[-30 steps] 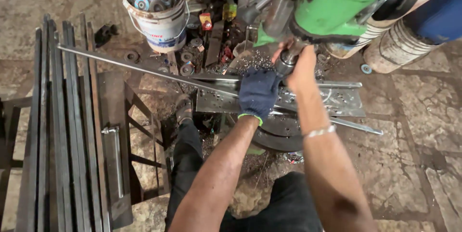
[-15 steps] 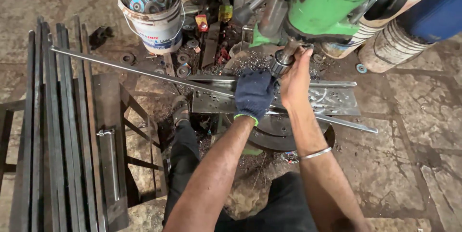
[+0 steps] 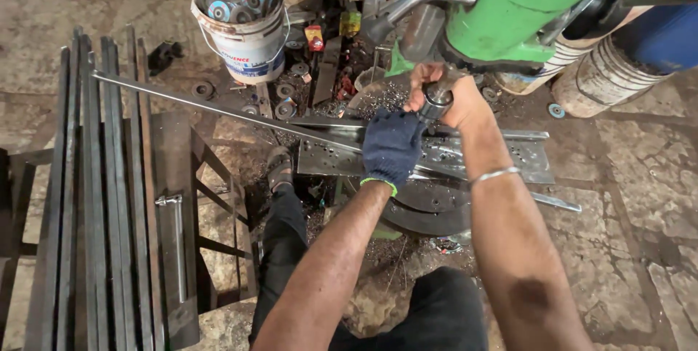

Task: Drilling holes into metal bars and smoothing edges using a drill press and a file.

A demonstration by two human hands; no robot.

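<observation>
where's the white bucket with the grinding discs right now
In the head view the white bucket stands on the floor at upper left, beyond the long metal bar and left of the green drill machine.

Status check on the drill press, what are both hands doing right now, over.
Left hand, gloved, pressing the long flat steel bar onto the drill table. Right hand, bare, gripping the drill chuck under the green drill head. Nothing blocking the bar.

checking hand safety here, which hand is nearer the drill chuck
Right. The bare right hand is wrapped around the drill chuck under the green drill press. The gloved left hand sits lower, pressing on the metal strip on the perforated plate.
</observation>
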